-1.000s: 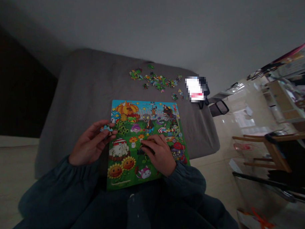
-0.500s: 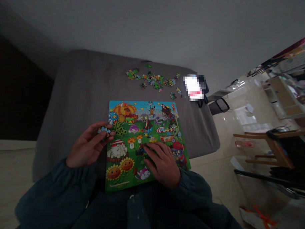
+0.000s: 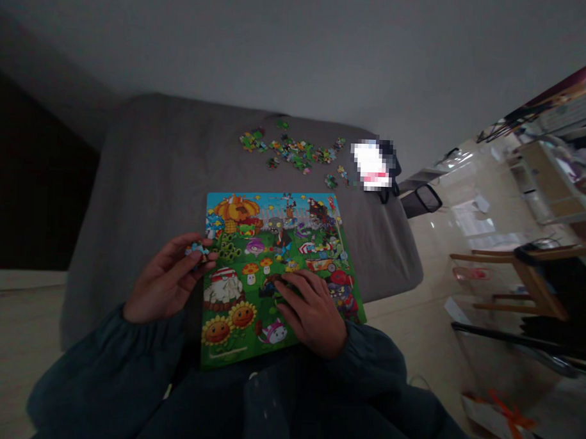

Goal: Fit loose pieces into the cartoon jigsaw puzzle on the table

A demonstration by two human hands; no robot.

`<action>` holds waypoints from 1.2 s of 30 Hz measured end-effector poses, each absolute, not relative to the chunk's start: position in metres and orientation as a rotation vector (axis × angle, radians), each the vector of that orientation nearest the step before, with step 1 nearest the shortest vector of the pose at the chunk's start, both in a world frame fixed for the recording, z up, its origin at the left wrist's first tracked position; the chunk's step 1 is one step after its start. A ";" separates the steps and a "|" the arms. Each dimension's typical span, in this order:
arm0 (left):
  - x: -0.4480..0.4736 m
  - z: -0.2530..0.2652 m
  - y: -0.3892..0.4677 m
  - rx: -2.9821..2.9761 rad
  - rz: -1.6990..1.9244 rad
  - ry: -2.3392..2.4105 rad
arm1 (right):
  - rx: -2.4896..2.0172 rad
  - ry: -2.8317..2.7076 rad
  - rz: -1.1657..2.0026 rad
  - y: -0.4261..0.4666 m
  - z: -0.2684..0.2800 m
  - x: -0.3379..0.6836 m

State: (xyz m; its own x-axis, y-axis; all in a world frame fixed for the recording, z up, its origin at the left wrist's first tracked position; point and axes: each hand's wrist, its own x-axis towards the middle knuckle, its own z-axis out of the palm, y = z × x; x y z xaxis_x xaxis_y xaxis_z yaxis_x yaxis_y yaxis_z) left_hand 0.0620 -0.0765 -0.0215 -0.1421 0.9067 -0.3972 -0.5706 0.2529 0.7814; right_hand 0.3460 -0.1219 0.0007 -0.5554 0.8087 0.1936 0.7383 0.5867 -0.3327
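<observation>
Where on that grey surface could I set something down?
Bare grey cloth lies left of the loose puzzle pieces, beyond the left hand; a smaller patch is right of the puzzle board, nearer than the blurred bright object. It's crowded among those pieces and on the board under the right hand.

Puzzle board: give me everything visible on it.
The puzzle board is a flat, roughly rectangular panel, glossy-looking, maybe card. Its cartoon print has a blue sky strip, an orange pumpkin at far left, green lawn, and two sunflowers at near left. Picture side up, it lies with its far part over the grey cover and its near edge by the lap. The right hand appears to rest on it; left-hand contact is unclear.
</observation>
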 end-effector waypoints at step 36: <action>0.093 0.016 -0.105 0.405 0.944 0.874 | -1.106 -2.177 0.627 -0.127 0.017 0.338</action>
